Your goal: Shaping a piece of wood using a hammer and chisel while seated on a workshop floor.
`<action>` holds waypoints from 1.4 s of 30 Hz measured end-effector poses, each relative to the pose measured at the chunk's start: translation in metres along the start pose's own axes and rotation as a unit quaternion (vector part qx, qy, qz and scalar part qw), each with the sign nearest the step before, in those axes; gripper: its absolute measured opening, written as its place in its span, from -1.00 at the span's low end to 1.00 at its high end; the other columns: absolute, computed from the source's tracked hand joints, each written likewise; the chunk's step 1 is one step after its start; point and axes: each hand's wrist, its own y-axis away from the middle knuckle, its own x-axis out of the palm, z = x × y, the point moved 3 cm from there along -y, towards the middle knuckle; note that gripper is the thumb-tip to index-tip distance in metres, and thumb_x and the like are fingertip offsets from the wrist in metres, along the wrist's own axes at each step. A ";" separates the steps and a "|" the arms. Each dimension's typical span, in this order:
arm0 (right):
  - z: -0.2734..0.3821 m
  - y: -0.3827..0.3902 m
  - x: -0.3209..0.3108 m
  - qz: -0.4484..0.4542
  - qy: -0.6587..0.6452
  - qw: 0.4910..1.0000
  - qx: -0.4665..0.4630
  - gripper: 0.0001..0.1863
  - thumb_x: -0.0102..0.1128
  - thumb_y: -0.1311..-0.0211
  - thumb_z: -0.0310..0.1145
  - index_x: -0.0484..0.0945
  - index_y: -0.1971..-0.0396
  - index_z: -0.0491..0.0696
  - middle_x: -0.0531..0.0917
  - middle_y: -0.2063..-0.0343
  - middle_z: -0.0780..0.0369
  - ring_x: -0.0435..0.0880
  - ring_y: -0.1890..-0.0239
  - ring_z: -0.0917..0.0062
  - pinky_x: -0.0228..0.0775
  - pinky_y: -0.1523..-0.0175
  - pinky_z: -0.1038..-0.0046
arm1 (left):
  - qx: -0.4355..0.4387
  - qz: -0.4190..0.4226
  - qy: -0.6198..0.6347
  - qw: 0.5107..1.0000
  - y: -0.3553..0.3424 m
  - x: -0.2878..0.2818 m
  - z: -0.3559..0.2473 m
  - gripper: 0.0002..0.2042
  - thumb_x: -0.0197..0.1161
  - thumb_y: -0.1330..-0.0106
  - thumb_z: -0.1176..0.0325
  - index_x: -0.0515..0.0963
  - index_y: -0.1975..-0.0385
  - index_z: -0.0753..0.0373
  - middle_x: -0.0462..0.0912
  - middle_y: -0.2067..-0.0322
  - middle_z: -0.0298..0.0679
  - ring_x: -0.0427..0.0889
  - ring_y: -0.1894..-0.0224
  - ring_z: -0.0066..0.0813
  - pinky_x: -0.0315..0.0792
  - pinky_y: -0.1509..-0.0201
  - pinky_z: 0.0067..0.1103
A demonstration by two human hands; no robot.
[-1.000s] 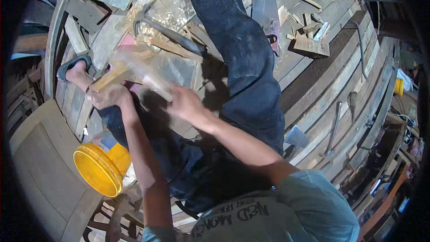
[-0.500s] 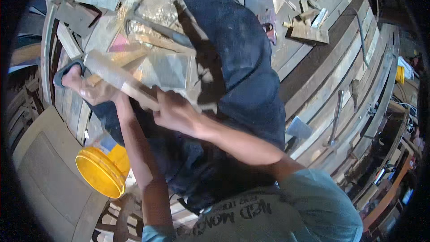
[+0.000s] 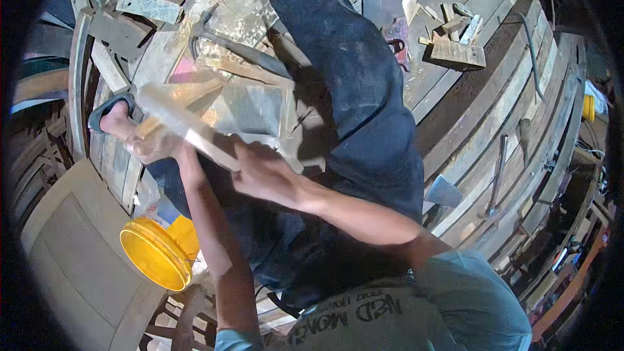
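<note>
We see the left hand (image 3: 155, 148) wrapped around one end of a long pale wooden strip (image 3: 195, 135), and the right hand (image 3: 263, 179) closed around it further along, toward four o'clock. The strip lies slanted above the plank floor (image 3: 468, 136), with a round yellow plastic bucket (image 3: 158, 253) at seven o'clock from the hands.

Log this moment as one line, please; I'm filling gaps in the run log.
left hand: grips wooden strip | right hand: grips same strip | yellow bucket: lower left
</note>
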 end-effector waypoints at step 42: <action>-0.010 0.006 0.017 -0.127 0.007 0.992 0.004 -0.60 0.18 0.04 -0.43 0.39 0.19 -0.33 0.57 0.56 -0.09 0.64 0.45 0.06 0.45 0.33 0.17 | -0.007 0.016 0.000 1.000 0.007 -0.015 -0.003 -0.59 -0.17 -0.38 0.09 0.43 0.36 0.37 0.49 0.45 -0.16 0.49 0.43 -0.30 0.36 0.37 -0.46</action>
